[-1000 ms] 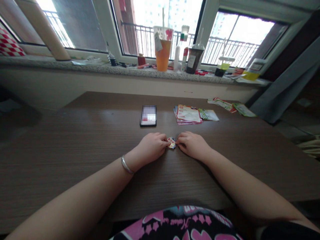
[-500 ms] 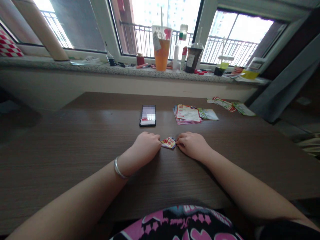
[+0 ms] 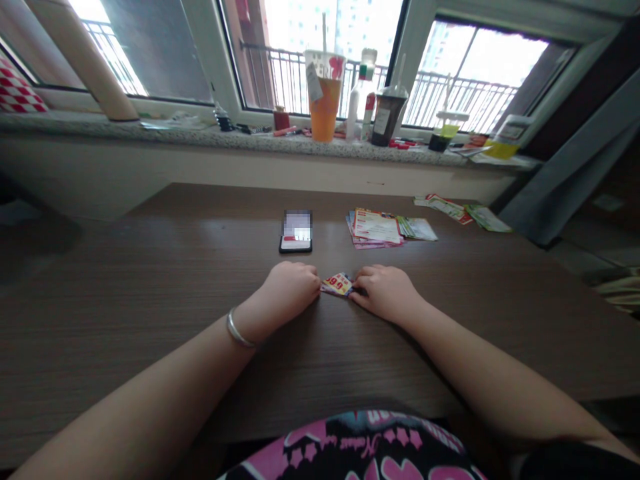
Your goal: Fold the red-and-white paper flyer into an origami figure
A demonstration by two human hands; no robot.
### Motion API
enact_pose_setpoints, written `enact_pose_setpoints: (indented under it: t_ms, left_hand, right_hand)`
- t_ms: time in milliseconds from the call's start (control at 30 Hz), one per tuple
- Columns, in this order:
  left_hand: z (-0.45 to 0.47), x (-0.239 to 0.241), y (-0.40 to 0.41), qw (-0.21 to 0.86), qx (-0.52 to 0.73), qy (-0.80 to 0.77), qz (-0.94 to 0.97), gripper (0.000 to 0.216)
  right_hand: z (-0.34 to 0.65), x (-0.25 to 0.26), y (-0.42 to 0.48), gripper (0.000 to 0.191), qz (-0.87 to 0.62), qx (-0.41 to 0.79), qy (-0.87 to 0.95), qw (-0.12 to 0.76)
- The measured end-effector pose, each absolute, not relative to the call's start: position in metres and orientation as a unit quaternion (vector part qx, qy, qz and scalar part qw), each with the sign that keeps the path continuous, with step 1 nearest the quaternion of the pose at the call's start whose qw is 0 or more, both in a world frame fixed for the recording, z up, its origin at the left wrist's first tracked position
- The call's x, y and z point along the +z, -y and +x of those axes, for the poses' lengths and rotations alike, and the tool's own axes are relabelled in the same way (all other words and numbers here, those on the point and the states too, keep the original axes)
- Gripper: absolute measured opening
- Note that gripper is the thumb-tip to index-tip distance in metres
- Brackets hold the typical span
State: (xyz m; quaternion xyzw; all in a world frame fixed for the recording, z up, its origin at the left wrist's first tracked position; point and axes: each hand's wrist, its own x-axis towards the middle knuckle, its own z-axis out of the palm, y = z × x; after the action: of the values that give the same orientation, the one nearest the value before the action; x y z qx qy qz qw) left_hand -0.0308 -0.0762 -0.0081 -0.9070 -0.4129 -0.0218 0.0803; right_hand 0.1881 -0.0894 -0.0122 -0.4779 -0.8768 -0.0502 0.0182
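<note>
Small folded red/yellow printed paper flat on table, btwn hands.

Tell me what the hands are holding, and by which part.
Both hands pinch a small folded printed paper on the table: the left hand at its left edge, the right hand at its right edge.

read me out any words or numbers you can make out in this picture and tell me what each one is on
"699", or close to it, in red on yellow: on the small folded paper pinched between the left hand and right hand.
Phone screen: blurred out, unreadable.
Flyer stack and loose flyers: print too small.
Orange cup and dark cup labels: too blurred.
</note>
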Motion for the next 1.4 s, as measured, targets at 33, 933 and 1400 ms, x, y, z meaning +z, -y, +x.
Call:
enact_pose_setpoints:
  t_ms: [33,933,1400]
  left_hand:
    - [-0.031,-0.008,0.077,0.083,-0.017,0.417,-0.905,0.022]
    - [-0.033,-0.035,0.068,-0.142,-0.234,0.452,-0.849,0.050]
    - [-0.024,-0.033,0.068,-0.329,-0.321,0.425,-0.780,0.022]
  right_hand:
    - [0.188,-0.012,0.090,0.033,-0.479,-0.051,0.876,0.018]
    - [0.192,-0.017,0.086,0.031,-0.476,-0.112,0.872,0.032]
    - [0.188,-0.028,0.085,0.017,-0.539,0.171,0.792,0.230]
